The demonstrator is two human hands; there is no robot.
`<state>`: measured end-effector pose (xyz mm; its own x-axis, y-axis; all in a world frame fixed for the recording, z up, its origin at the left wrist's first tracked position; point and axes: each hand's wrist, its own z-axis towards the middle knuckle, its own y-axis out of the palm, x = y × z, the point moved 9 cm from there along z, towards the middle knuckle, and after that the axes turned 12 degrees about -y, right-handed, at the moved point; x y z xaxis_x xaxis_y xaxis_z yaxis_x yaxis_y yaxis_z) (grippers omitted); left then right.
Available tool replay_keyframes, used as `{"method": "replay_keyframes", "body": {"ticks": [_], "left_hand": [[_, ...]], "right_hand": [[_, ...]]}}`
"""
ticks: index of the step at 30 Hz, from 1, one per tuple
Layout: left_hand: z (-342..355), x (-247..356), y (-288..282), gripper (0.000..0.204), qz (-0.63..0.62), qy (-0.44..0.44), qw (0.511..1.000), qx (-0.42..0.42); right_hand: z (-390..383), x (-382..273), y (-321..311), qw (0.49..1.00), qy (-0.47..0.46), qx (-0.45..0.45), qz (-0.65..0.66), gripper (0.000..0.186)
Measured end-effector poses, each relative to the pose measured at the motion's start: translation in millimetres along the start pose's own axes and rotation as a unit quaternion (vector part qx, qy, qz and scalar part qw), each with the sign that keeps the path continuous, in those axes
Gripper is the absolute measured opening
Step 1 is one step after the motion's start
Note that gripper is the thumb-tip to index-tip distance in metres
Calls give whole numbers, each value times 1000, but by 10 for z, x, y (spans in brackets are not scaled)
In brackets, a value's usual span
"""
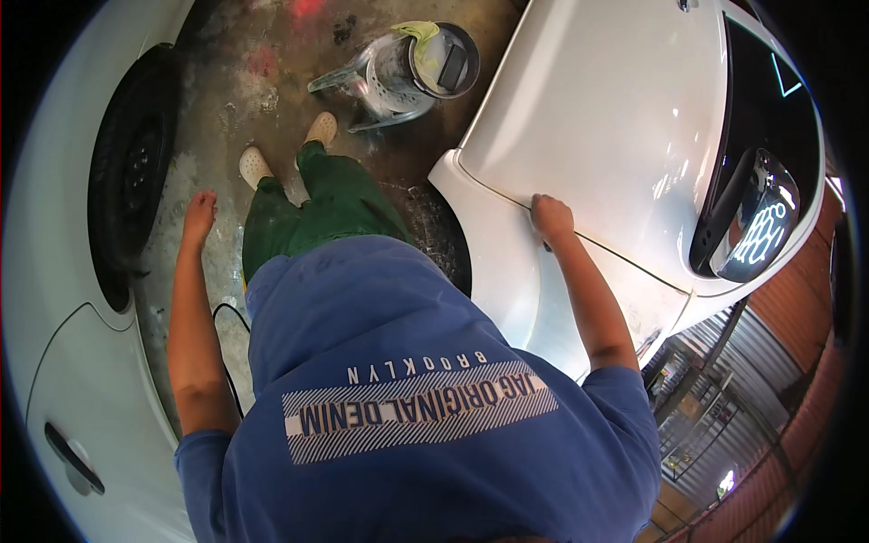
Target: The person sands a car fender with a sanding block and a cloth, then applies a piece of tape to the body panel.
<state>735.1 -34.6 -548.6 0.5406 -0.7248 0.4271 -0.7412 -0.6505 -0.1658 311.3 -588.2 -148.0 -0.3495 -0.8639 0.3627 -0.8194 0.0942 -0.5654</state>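
My right hand [550, 220] rests with curled fingers on the front wing of a white car [615, 136], right at the seam below the bonnet. A small dark bit shows under the hand; whether it grips anything is hidden. My left hand [197, 213] hangs free at my side over the wet floor, fingers loose, holding nothing, close to the black tyre [134, 172] of a second white car [54, 362]. I stand between the two cars in a blue shirt, green trousers and pale shoes [255, 166].
A clear plastic step stool and a round metal container [398, 77] with a yellow cloth [418, 33] on top stand on the stained concrete ahead of my feet. A black cable [228, 319] lies on the floor by my left leg. The right car's wheel [444, 237] is beside my knee.
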Motion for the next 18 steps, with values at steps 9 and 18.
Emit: {"method": "replay_keyframes", "body": {"ticks": [9,18], "left_hand": [[-25,34,45,31,-1,7,1000,-4],[6,56,28,30,-6,16,1000,-5]], "right_hand": [[-7,-16,29,1000,7,-7,-5,20],[-39,-59,-17,999,4,-41,3,20]]}}
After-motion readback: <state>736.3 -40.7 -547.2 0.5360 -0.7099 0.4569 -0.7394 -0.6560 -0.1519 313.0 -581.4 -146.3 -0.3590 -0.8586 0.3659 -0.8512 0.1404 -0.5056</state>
